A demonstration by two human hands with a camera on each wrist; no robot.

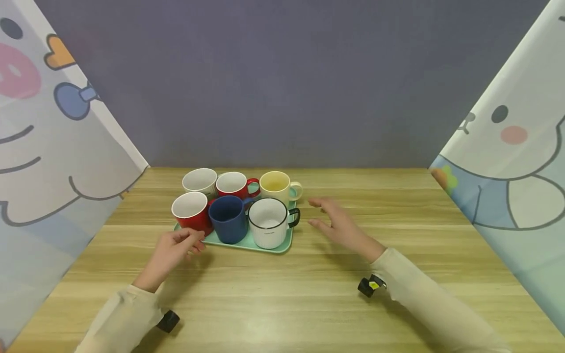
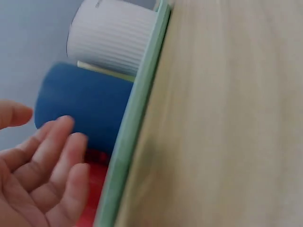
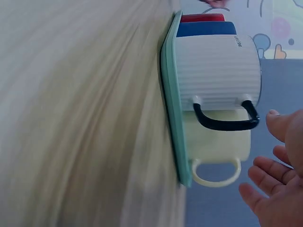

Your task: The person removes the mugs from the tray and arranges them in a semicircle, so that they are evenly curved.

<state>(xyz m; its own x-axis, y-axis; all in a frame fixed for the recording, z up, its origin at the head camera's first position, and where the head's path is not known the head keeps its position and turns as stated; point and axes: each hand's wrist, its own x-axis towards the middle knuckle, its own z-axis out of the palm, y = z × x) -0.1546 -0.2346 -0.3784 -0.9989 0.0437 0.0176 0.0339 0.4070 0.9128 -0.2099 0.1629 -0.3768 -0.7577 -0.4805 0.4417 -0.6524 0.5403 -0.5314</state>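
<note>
A mint-green tray [image 1: 275, 250] carries several mugs in two rows. In its front row are a red mug [image 1: 199, 221], a blue mug [image 1: 228, 228] and a ribbed white mug [image 1: 268, 235] with black rim and handle. Behind them stand a white mug [image 1: 198, 180], a second red mug [image 1: 231, 183] and a pale yellow mug [image 1: 274, 182]. My left hand [image 1: 176, 249], fingers loosely bent and holding nothing, is by the tray's front left corner, near the red mug. To the right of the tray, my right hand [image 1: 342, 226] hovers empty, thumb and fingers spread toward the black handle [image 3: 227, 124].
The tray rests on a wood-grain table [image 1: 326, 299], left of its middle. A dark grey wall [image 1: 282, 83] rises behind the table. Panels printed with cartoon animals flank both sides. Each wrist wears a small black camera.
</note>
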